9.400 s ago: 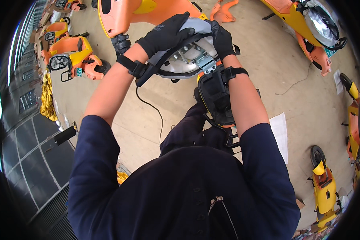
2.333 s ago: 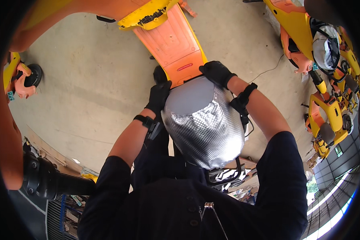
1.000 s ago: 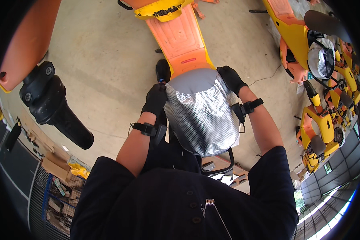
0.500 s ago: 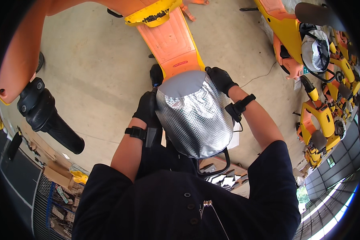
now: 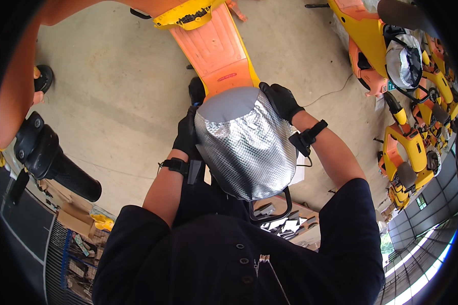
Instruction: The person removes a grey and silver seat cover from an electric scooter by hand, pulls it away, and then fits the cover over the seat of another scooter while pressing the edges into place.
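Observation:
A scooter seat with a silver, mesh-patterned seat cover [image 5: 247, 147] and a grey front panel sits in front of me. My left hand [image 5: 187, 134], in a black glove, grips the cover at the seat's left side, its fingers partly hidden by the edge. At the front right edge, my right hand [image 5: 281, 103], also gloved, is closed on the cover with the thumb on top. The seat belongs to an orange and yellow scooter, whose footboard [image 5: 213, 48] stretches ahead. A black rear rack [image 5: 277, 211] shows behind the seat.
A black handlebar grip [image 5: 61, 168] juts in at the left. Several yellow and orange scooters [image 5: 407, 152] stand at the right, one with a silver-covered seat [image 5: 403, 61]. A thin cable [image 5: 331, 94] lies on the concrete floor. Shelving with boxes [image 5: 79, 223] is at lower left.
Both hands stay on the seat cover, the left slightly higher along its side. The view has shifted a little, so the handlebar grip appears lower and farther left.

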### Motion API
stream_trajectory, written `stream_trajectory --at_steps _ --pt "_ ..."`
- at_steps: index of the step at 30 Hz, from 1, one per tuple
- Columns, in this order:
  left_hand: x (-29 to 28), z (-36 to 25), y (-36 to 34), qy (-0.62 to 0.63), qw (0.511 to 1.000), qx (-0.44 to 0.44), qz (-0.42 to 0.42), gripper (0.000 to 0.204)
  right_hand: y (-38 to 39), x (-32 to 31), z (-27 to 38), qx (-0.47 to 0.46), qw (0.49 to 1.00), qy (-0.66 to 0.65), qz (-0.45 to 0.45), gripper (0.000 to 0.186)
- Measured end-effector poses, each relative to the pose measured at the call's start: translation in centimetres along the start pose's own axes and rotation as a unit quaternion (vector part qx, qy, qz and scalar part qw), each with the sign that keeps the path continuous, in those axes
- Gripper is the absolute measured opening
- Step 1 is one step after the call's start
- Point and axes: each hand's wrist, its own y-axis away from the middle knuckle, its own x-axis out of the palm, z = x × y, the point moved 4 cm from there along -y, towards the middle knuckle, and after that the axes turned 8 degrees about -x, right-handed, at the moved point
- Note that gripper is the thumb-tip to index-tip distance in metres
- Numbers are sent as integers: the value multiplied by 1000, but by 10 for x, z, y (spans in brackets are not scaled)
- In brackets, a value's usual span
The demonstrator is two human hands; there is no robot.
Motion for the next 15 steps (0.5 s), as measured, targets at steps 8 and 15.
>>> stream_trajectory --at_steps 8,15 --pt "13 -21 16 -195 945 237 -112 30 -14 -3 -6 -18 999 48 -5 46" --pt "19 -26 26 -379 856 335 -109 24 -18 20 -19 -141 977 159 32 40"
